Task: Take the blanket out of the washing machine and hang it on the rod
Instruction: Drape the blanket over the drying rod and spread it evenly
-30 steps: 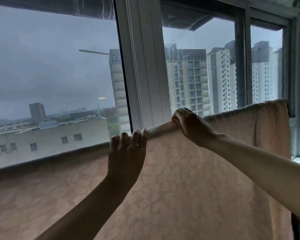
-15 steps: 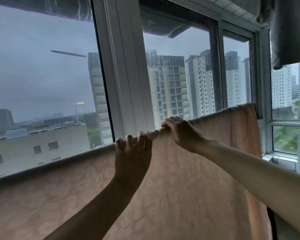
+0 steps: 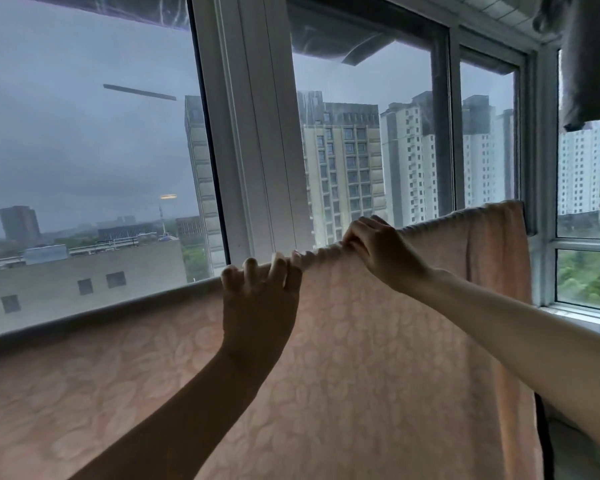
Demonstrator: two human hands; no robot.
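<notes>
Hands closer together than a second ago. Blanket (image 3: pixel 343 358), peach with a leaf pattern, hangs across the near view, draped over the rod; rod itself hidden under the fold. Left hand (image 3: pixel 258 306) grips the top edge, fingers curled over. Right hand (image 3: pixel 383 252) pinches the bunched edge just right. Blanket's right edge hangs free near the window frame (image 3: pixel 250 133). Dark cloth (image 3: pixel 589 57) hangs far right.

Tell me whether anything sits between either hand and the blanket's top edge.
Nothing visible does. The left hand and right hand both already grip the top fold of the blanket, side by side, with nothing between.
</notes>
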